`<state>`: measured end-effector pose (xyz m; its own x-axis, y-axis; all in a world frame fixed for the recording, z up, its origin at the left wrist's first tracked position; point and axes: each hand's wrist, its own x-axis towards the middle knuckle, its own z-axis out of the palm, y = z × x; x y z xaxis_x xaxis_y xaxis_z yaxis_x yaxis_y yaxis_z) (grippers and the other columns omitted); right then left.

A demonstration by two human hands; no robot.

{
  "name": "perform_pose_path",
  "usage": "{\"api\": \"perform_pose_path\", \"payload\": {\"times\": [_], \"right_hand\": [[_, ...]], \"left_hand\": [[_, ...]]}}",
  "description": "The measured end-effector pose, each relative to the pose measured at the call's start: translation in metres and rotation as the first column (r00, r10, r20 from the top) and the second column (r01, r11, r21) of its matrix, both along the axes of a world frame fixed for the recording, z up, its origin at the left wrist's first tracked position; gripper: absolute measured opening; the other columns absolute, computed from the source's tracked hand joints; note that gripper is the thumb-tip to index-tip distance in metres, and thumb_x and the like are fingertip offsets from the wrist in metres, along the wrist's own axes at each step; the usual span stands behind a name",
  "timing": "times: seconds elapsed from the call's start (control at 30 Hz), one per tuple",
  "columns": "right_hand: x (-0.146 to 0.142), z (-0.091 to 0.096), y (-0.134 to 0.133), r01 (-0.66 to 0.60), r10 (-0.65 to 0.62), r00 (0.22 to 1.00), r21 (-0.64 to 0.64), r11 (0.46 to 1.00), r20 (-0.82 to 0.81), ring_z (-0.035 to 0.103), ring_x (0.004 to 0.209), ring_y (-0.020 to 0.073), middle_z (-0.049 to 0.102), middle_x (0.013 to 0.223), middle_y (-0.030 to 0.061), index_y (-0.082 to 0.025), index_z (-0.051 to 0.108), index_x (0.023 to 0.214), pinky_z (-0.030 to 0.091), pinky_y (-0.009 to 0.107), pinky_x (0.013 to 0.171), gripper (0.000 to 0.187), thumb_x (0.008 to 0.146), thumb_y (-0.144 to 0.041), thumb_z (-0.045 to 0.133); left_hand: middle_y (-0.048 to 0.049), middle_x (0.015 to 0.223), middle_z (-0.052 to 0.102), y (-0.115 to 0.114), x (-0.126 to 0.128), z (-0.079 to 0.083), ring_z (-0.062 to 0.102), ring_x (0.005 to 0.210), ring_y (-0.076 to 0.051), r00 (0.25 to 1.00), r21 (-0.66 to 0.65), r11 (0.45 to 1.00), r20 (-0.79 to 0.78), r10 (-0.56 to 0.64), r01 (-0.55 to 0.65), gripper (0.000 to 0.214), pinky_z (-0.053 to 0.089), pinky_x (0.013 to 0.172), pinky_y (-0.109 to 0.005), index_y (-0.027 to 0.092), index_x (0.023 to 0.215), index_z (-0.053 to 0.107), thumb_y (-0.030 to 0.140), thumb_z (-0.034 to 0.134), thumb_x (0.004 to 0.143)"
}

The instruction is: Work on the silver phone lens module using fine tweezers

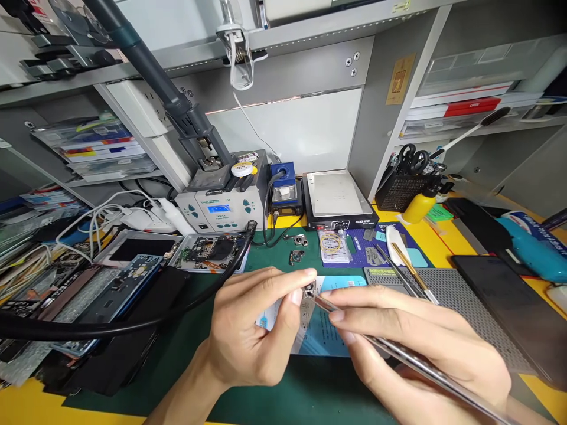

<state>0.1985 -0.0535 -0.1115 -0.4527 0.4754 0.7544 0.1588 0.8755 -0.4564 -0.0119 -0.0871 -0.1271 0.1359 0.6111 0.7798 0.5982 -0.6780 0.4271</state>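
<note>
Between the thumb and index finger of my left hand point(254, 324) is a small phone camera module point(309, 289), its dark round lens facing up. My right hand point(403, 336) grips a slim metal tool point(425, 369) like a pen. The tip of this tool meets or nearly meets the module's lower right edge; contact cannot be made out. Below both hands, a blue and white card point(328, 333) lies on the green mat point(177, 378). Two similar small modules, one nearer point(296, 257) and one farther point(300, 239), rest on the mat beyond my fingers.
A black hose point(186, 310) crosses the left side from the rework station point(221, 209). Phone parts point(110, 301) are piled at left. A heating plate point(339, 198) stands behind. At right are a brush point(414, 271), a perforated grey mat point(469, 301) and a dark phone-like slab point(509, 307).
</note>
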Motion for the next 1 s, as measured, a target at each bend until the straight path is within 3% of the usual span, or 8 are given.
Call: {"api": "perform_pose_path", "payload": {"times": [0.27,0.57,1.0], "right_hand": [[-0.004,0.003,-0.002,0.04,-0.04,0.999,-0.024,0.999,-0.022,0.082,0.085,0.0144,0.085,0.094,-0.0007,-0.026,0.075,0.097,0.062,0.011,0.085,0.034,0.081,0.002,0.065],[-0.007,0.01,-0.002,0.024,-0.031,0.995,-0.079,0.997,-0.093,0.083,0.083,0.014,0.086,0.091,0.0003,-0.021,0.079,0.088,0.06,0.01,0.085,0.031,0.075,0.003,0.066],[-0.003,0.015,-0.002,0.014,-0.021,0.997,-0.08,0.997,-0.081,0.082,0.085,0.0116,0.086,0.091,0.0012,-0.02,0.08,0.089,0.059,0.008,0.085,0.031,0.076,0.004,0.065]], "left_hand": [[-0.0017,0.089,0.08,0.0,0.002,0.002,0.074,0.075,-0.009,0.996,-0.042,0.999,0.084,-0.019,0.023,0.034,0.057,0.071,-0.015,0.014,0.112,0.076,-0.001,0.064,0.083],[0.0021,0.083,0.081,-0.005,0.0,-0.003,0.077,0.065,-0.012,0.965,-0.239,0.966,0.261,-0.034,0.099,0.041,0.062,0.064,-0.019,0.022,0.119,0.077,0.001,0.067,0.085],[-0.0002,0.076,0.079,-0.005,0.005,0.001,0.077,0.062,-0.014,0.881,-0.335,0.9,0.463,-0.101,0.279,0.031,0.062,0.059,-0.019,0.022,0.118,0.078,0.009,0.063,0.095]]}}
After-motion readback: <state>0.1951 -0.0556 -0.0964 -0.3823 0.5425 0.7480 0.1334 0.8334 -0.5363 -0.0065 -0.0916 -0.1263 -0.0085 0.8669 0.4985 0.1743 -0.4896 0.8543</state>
